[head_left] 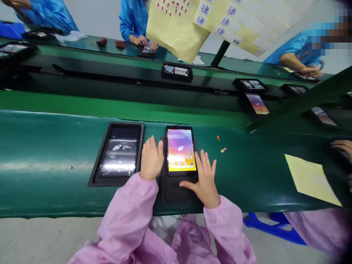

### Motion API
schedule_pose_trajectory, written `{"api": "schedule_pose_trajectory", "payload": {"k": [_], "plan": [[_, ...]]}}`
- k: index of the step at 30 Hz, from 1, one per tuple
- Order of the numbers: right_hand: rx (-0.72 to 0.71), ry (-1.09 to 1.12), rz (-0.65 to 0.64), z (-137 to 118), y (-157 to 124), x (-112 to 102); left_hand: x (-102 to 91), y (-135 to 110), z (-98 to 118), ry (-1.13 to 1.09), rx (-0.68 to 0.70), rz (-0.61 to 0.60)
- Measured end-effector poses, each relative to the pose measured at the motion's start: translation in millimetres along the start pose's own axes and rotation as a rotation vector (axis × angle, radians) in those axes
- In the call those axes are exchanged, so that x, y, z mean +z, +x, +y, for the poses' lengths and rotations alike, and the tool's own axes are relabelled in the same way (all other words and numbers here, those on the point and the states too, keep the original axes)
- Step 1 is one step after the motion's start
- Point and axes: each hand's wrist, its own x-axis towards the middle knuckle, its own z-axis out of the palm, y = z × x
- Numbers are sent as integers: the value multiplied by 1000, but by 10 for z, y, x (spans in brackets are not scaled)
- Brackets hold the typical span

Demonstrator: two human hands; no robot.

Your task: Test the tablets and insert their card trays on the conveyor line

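In front of me a tablet (180, 148) with a lit purple-to-yellow home screen rests on a black tray (176, 190), overhanging its far end. My left hand (152, 157) is beside the tablet's left edge, fingers stretched out and holding nothing. By the tablet's lower right edge is my right hand (205, 176), fingers spread and thumb pointing left over the tray. Whether its fingertips touch the tablet I cannot tell. Left of my left hand, a second tablet (119, 150) shows a white logo on a dark screen and lies in another black tray (95, 179).
Two tiny coloured pieces (223, 150) lie right of my right hand. Farther right is a yellow paper sheet (312, 178). Beyond the green bench runs a dark channel with trays holding devices (176, 71). Co-workers in blue sit opposite; a green post (302, 95) slants at right.
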Motion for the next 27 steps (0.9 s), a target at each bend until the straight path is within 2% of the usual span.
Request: {"api": "schedule_pose_trajectory", "payload": {"k": [2,5,8,14,18,27], "plan": [[-53,-47,16,-66,306,-18,-45,-418,-63,23,101,-28],[-111,-110,-21,-193,693,41,-13,-954,-161,73,221,-172],[-119,-176,-63,-305,813,155,60,-1217,-245,124,319,-247],[-114,-237,-70,-377,451,230,119,-1212,-300,188,487,-228],[-110,-225,-73,-375,256,197,122,-1209,-296,253,521,-200],[-135,-242,-83,-369,78,150,139,-1220,-301,286,560,-170]]}}
